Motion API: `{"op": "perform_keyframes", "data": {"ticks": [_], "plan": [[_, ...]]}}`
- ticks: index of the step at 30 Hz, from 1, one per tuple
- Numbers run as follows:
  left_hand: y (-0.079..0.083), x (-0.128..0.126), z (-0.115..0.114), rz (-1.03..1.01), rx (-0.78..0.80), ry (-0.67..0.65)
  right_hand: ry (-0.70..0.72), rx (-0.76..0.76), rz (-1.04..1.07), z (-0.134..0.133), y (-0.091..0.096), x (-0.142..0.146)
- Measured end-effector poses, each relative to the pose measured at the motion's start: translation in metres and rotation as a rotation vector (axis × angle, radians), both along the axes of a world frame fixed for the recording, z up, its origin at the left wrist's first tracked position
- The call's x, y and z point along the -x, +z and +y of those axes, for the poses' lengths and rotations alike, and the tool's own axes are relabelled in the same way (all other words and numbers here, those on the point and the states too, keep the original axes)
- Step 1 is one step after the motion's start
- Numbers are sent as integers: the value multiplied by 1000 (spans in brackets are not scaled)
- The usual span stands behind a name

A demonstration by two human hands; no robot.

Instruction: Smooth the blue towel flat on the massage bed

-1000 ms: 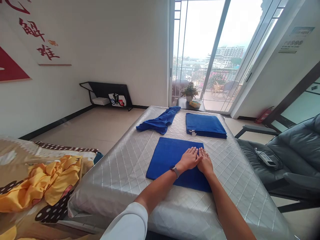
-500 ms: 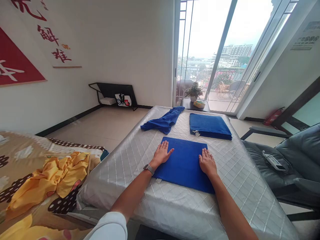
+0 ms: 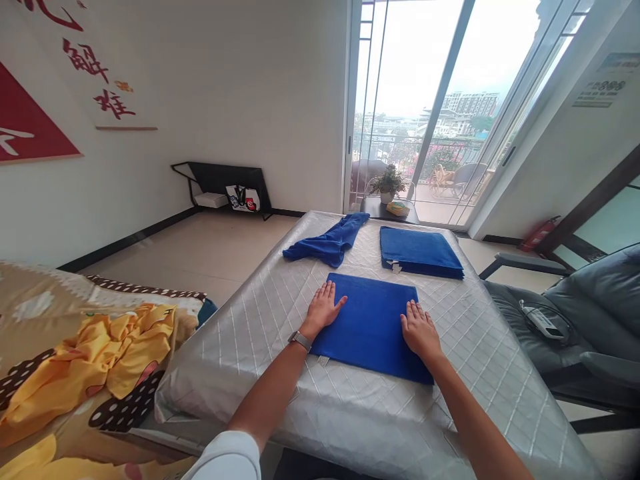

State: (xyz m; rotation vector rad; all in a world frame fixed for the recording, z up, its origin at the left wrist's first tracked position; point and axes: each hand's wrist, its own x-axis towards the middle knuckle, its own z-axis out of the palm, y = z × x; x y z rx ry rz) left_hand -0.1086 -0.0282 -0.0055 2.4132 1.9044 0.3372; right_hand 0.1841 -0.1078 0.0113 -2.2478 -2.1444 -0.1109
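Red wall banner point(image 3: 30, 133) cut off by left and top edges. Grey recliner point(image 3: 595, 320) cut by right edge. Patterned bedding point(image 3: 60, 400) runs off bottom left. Print on wall notice point(image 3: 597, 83) too small to read. Near mattress edge point(image 3: 350, 460) cut by bottom edge.

One head-worn view looks forward and down along the quilted mattress point(image 3: 450, 373), near its close end, facing the balcony door point(image 3: 415, 107).
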Motion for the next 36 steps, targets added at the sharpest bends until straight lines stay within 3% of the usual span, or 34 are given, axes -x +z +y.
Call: {"op": "perform_keyframes", "data": {"ticks": [6, 11, 14, 18, 21, 23, 27, 36], "plan": [[1, 2, -1, 0, -26, 18, -44, 38, 55, -16, -10, 3], [17, -8, -13, 6, -163, 25, -44, 41, 99, -16, -9, 4], [26, -44, -28, -14, -160, -178, -42, 36, 107, -17, -7, 5], [24, -118, -49, -54, -157, -477, -28, 34, 83, -19, -6, 4], [15, -160, -58, -79, -132, -557, -1, 46, 58, -20, -5, 3], [10, -169, -60, -78, -91, -542, 3, 45, 61, -21, -6, 2], [6, -148, -59, -52, -36, -477, -16, 23, 87, -19, -7, 3], [8, -29, -52, 0, 86, -199, -41, 31, 104, -19, -5, 5]]}}
